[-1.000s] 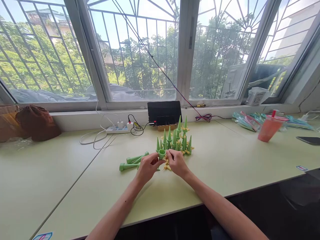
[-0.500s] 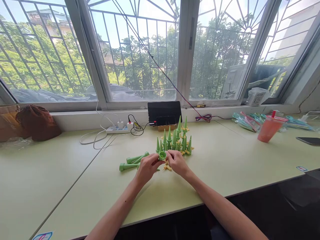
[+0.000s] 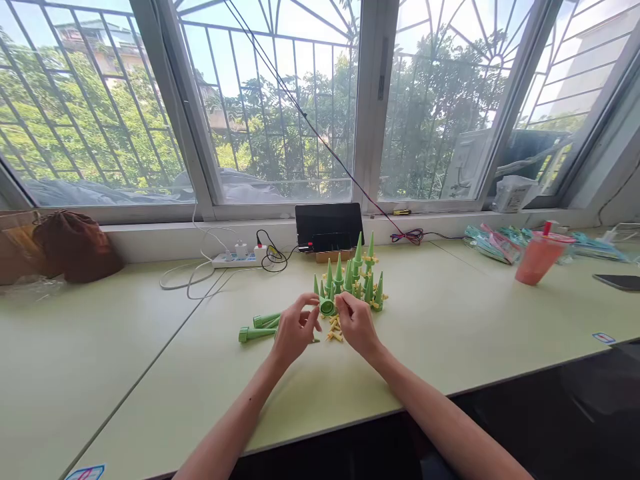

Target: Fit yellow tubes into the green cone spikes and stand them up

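Holding: the right hand (image 3: 357, 323) grasps a green piece (image 3: 327, 307) at its side, thumb and forefinger pressed together; the exact spot they pinch is hidden.
Left hand: the left hand (image 3: 296, 327) is released, thumb and fingers spread apart just beside the same piece; whether a fingertip touches it, I cannot tell.
Green piece: between the two hands, raised above the worktop (image 3: 425, 320), its round end facing the camera with a ring visible inside.
Yellow parts: small yellow parts (image 3: 334, 335) lie loosely heaped on the worktop, just below the green piece in view.
Standing spikes: a cluster of green spikes (image 3: 359, 252) stands upright behind the hands, points up, with yellow fittings on several.
Lying spikes: a few green spikes (image 3: 257, 333) lie on their sides next to the left hand, capped ends outward.
Screen: a dark tablet (image 3: 329, 217) leans upright behind the cluster, near the window sill.
Power strip: a white power strip (image 3: 220, 262) with plugs sits to the tablet's left.
Drink: a red cup (image 3: 540, 260) stands far right, near plastic packets (image 3: 485, 243).
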`<move>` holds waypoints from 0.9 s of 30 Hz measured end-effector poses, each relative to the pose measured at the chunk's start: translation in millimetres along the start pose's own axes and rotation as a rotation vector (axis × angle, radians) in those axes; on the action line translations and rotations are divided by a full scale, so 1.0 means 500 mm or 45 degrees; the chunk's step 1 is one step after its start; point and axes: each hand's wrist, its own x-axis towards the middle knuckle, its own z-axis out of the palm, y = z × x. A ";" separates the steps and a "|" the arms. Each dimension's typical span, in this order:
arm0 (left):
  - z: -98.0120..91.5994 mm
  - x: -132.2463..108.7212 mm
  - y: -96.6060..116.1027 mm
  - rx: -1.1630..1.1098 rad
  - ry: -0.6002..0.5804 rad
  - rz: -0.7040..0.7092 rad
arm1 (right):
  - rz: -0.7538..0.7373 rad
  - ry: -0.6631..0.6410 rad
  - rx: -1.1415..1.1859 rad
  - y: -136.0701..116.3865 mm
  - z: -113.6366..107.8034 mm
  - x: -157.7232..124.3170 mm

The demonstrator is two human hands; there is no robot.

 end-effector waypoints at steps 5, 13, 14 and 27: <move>-0.001 0.008 -0.004 -0.265 -0.062 -0.156 | -0.039 -0.016 -0.039 -0.004 -0.002 0.001; -0.003 0.006 0.004 -0.356 -0.271 -0.290 | -0.066 -0.087 -0.055 -0.002 0.001 -0.001; -0.003 0.005 0.005 -0.361 -0.278 -0.300 | -0.065 -0.091 -0.059 -0.001 0.002 -0.002; -0.004 0.005 -0.009 -0.411 -0.305 -0.337 | -0.059 -0.111 -0.064 0.006 0.009 -0.004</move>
